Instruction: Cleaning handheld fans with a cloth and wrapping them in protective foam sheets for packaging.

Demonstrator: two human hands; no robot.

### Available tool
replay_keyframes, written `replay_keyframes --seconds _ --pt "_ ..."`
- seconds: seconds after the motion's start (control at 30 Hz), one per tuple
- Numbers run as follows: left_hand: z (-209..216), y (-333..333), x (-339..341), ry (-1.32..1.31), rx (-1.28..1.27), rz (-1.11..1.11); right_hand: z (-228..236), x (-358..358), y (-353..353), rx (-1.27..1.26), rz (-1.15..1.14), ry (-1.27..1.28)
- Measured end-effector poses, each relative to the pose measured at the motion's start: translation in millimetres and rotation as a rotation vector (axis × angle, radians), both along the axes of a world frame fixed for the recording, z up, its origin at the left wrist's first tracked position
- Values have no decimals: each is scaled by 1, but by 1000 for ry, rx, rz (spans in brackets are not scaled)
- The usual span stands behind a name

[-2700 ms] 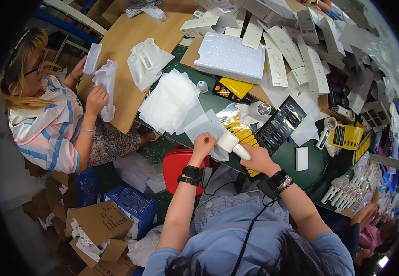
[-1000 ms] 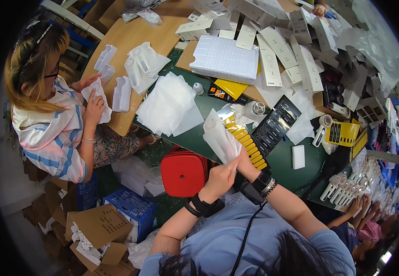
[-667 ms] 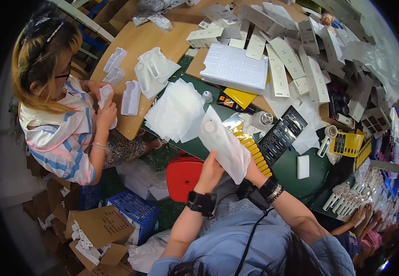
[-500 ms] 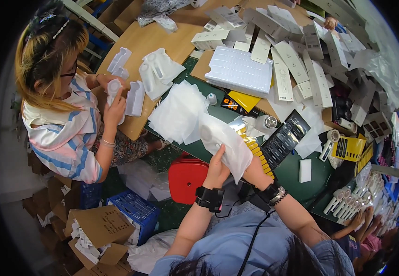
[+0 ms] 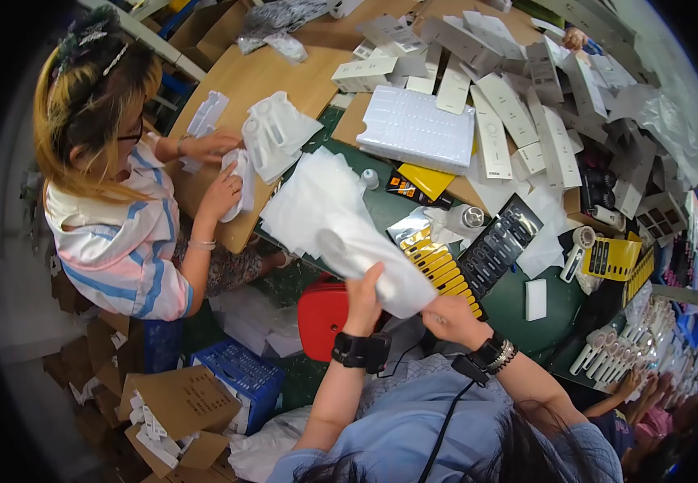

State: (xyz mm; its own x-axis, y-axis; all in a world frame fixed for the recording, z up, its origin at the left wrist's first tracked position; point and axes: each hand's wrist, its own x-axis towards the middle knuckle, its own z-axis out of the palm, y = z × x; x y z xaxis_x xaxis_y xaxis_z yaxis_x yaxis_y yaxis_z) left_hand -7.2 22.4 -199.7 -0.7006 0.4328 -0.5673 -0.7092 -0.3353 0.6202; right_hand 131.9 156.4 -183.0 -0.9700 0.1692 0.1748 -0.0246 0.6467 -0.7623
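Over the near edge of the green table I hold a translucent white bag (image 5: 393, 278). Through the plastic, the round head of what looks like a white handheld fan (image 5: 334, 245) shows faintly at the bag's far-left end. My left hand (image 5: 363, 302) is closed around the side of the bag and the fan inside. At the bag's near-right end, my right hand (image 5: 455, 320) pinches the edge between closed fingers. Just beyond lies a loose pile of flat white bags (image 5: 305, 201). Beside my right hand is a sheet of yellow-and-black stickers (image 5: 444, 262).
A co-worker's hands (image 5: 224, 189) work on a white tray (image 5: 240, 181) at the left, near bagged fans (image 5: 275, 141). White boxes (image 5: 494, 133) heap up at the far right. A black sticker sheet (image 5: 500, 245), white block (image 5: 535, 299) and red stool (image 5: 322, 318) are near me.
The bag has swung lower and to the left, lying flatter, and my left hand moved left with it. My right hand now grips its near end. The co-worker has brought their item down to the tray.
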Motion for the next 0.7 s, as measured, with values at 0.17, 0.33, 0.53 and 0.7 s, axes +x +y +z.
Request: replay_keyframes --seconds 0.17,0.33,0.53,0.7 --pt "26 -70 -17 893 -602 67 -10 29 16 -149 -4 -74" --pt "93 -105 -30 1124 -710 558 -12 35 17 -222 -134 -30" --pt "141 -55 -21 958 -698 768 -1 25 24 -237 -118 -72" --pt "175 -65 -14 1323 -1087 103 3 29 31 -290 -119 -85"
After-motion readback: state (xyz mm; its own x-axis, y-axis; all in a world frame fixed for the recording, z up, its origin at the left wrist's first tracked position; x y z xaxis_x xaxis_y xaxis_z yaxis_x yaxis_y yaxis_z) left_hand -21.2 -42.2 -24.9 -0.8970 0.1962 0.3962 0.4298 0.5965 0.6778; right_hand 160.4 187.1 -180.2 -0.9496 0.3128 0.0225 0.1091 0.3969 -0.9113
